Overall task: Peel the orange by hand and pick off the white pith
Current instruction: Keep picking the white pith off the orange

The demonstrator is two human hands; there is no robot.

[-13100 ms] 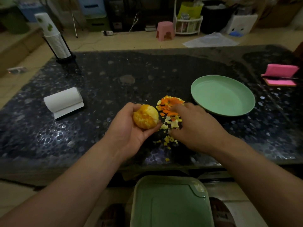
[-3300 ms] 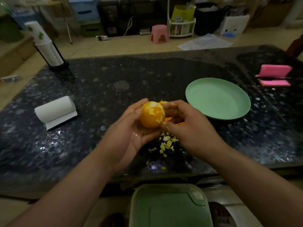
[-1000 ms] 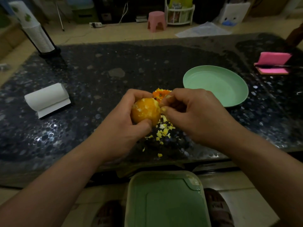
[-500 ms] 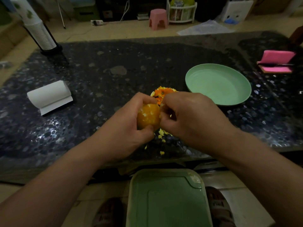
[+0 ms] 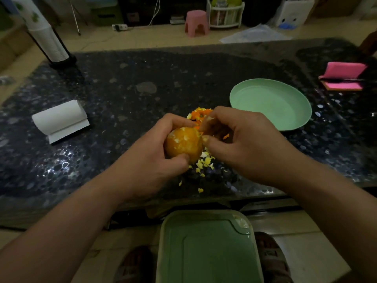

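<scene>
Nearest, below the table edge, sits a green tub [image 5: 208, 248] with a sandalled foot on either side of it. Above it both forearms reach in over the dark speckled table [image 5: 132, 82].

The left hand [image 5: 151, 160] holds the orange [image 5: 183, 142] just above the table's near edge. Its fingers are curled over the top and its thumb is pressed in underneath. The right hand [image 5: 244, 144] is bunched against the fruit's right side, with thumb and forefinger drawn together on a fleck of pith [image 5: 184, 137] (whether the fleck has come loose is too small to tell).

The orange skin looks to be fully off, with only scattered white patches on the flesh, so this reads as the late pith-picking step. The next move probably calls for a light nail-tip pull so the segment skin does not tear, then a turn of the fruit in the left hand to bring up the unchecked side.

Under and just past the hands lie pale scraps [image 5: 204, 162] and a small heap of orange peel [image 5: 201, 114]. Further right is a green plate [image 5: 271, 127] with nothing on it, and to the left a paper roll [image 5: 59, 119]. At the far corners are a pink pad [image 5: 342, 76] and a stack of cups [image 5: 47, 37].
</scene>
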